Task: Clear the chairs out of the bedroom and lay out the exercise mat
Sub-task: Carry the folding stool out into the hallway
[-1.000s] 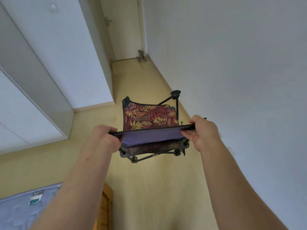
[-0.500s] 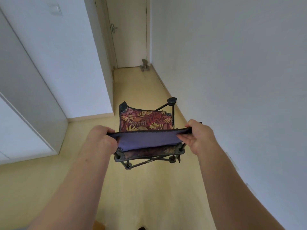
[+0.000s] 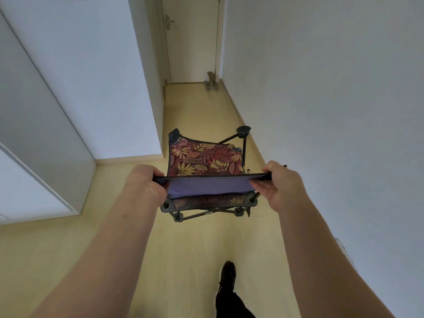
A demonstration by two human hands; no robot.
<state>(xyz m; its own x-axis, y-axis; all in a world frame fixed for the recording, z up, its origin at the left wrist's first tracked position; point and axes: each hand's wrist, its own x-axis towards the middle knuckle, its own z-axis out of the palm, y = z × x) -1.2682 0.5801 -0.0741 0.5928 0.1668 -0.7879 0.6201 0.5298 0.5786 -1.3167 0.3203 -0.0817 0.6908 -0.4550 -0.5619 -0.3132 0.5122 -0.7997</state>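
Observation:
A small folding camp chair (image 3: 204, 161) with red and yellow leaf-print fabric, a purple back panel and a dark frame hangs in the air over the hallway floor. My left hand (image 3: 144, 184) grips the left end of its top edge. My right hand (image 3: 278, 183) grips the right end. Both arms are stretched out in front of me. The chair's dark legs and feet stick out below and behind the fabric. No exercise mat is in view.
A narrow hallway with a pale wooden floor (image 3: 195, 106) runs ahead to a closed door (image 3: 192, 37). A doorstop-like object (image 3: 211, 82) sits at the door's right. White walls stand on both sides, a white cabinet (image 3: 34, 134) at left. My dark foot (image 3: 228, 274) steps forward.
I have walked forward with the chair still held in both hands. The bed corner and wooden edge at lower left have left the view, the door looks nearer, and my foot has appeared.

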